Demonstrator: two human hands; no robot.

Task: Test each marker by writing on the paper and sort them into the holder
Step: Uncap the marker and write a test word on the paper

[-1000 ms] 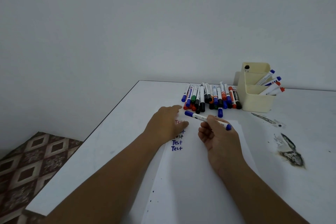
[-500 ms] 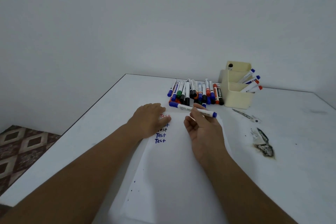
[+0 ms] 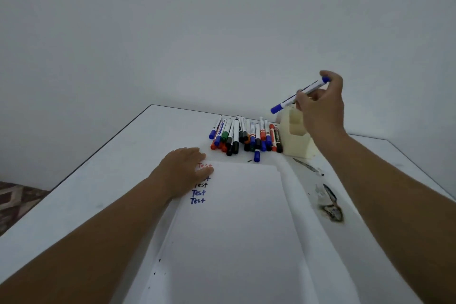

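Note:
My right hand holds a capped blue marker in its fingers, raised above the cream holder, blue cap pointing down-left. The hand hides most of the holder's top. My left hand lies flat on the top left corner of the white paper, partly covering a column of the word "Test" in red and blue. A pile of several markers in blue, red, green and black lies just left of the holder. A loose blue cap sits in front of the pile.
The white table ends in a dark edge at the left, with patterned floor beyond. A dark scorched patch and a thin streak mark the tabletop right of the paper. A plain wall stands behind.
My right hand has lifted the blue marker from just above the paper up and to the right, over the holder. My left hand has stayed on the paper.

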